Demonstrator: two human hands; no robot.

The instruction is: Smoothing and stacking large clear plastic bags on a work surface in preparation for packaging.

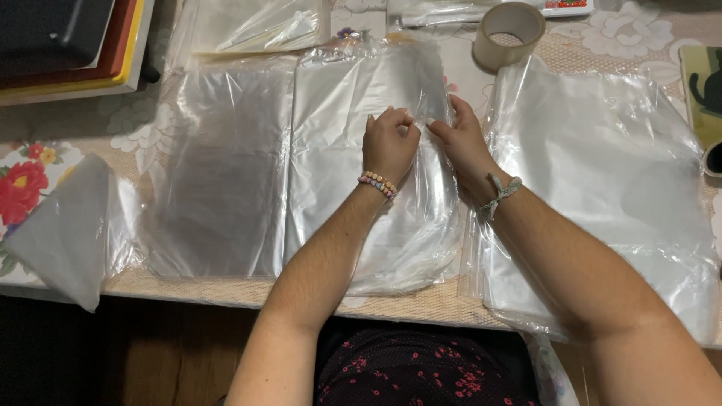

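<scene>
On table [421, 304], hands [425, 139] pinching clear plastic bag [353, 150]

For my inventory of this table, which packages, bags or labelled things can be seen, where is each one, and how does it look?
Clear plastic bag: table centre, flat, both hands pinch its right edge.
Stack of clear bags: right side, flat, glossy.
Clear bag: left of centre, flat, greyish.
Folded clear bag: left table edge.
Pack of bags: top, transparent.
Tape roll: top right, beige ring.
</scene>
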